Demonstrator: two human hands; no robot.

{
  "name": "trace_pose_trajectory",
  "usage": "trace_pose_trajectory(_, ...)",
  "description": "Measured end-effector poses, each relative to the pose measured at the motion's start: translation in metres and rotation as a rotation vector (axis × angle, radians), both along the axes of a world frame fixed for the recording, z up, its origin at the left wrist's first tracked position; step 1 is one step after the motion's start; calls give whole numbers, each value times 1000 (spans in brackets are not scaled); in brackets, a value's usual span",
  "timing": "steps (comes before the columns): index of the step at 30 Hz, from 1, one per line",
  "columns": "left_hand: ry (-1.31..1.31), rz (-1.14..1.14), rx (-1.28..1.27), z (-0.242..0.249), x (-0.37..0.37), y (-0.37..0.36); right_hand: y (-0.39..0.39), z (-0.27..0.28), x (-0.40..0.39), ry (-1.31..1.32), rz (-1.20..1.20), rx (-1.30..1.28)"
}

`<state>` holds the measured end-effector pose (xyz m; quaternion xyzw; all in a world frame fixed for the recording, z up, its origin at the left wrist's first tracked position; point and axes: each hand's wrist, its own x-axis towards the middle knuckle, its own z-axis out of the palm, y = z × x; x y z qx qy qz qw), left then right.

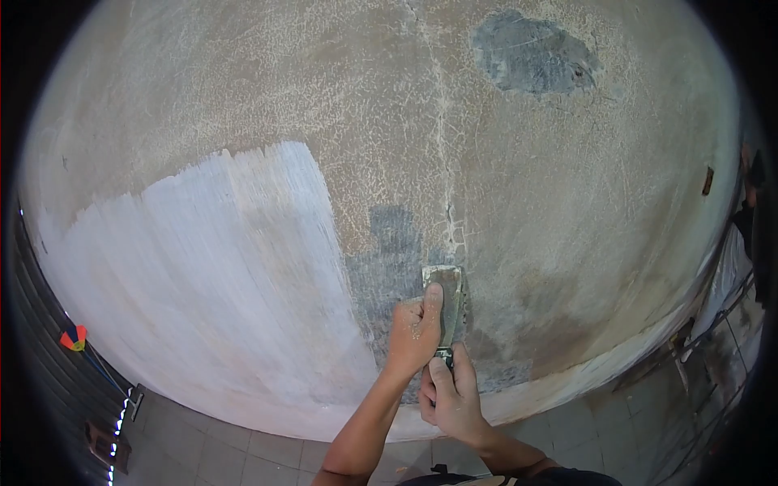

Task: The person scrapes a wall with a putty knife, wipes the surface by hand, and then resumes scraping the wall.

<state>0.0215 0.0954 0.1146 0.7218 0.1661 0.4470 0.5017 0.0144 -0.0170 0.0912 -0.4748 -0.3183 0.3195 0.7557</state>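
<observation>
Filling most of the view is a big wall (pixel 567 202). It looks rough and sandy brown, with lots of tiny cracks like a spider web. One long pale crack (pixel 442 121) runs down from the top. On the left side there is a wide white patch (pixel 219 275) of fresh coating. It looks smooth, with thin up-and-down streaks, and its top edge is jagged. Near the top right sits a dark grey spot (pixel 531 55) with a bumpy, roundish shape. Another grey area (pixel 389 259) shows in the middle, just beside the white patch. At the bottom of the wall lies a floor of grey square tiles (pixel 583 429) with pale dust on them.

Low in the middle, a scraper (pixel 450 300) is pressed flat against the wall, right below the long crack. Its blade is flat, wide and smeared with pale stuff. The left hand (pixel 415 328) is curled in a fist, with its thumb pushing on the blade. This hand has white dust on it. The right hand (pixel 450 393) is wrapped tight around the scraper's dark handle, just under the left hand. The two hands are touching each other.

At the far left edge hangs a small red and blue thing (pixel 73 338), too small to tell what it is.
</observation>
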Motion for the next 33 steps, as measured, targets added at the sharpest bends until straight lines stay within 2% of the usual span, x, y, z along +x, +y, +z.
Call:
trace_pose_trajectory(4, -26, -57, -33, 15, 2, 6, -5, 12, 5, 105, 52, -5)
trace_pose_trajectory(6, -20, -65, -57, 23, 1, 6, 1, 14, 4, 26, 29, 57)
trace_pose_trajectory(9, 14, -22, 7, 0, 0, 7, 7, -15, 4, 2, -2, 76)
trace_pose_trajectory(12, 21, -35, -45, 1, 0, 7, 5, -9, 2, 12, 0, 35)
trace_pose_trajectory(15, -25, -43, -57, 22, 0, 7, 4, 12, 6, -13, 32, 57)
trace_pose_trajectory(19, -37, -48, -46, 9, -2, 6, 3, 1, 2, 21, 35, 14)
trace_pose_trajectory(22, 50, -11, -13, -6, -2, 8, 4, -8, -2, 36, -9, 8)
trace_pose_trajectory(27, -53, -66, -69, 23, 0, 9, 3, 15, 3, 6, 50, 59)
trace_pose_trajectory(33, 12, -20, 40, -2, 1, 12, 5, -6, 1, 23, 9, 44)
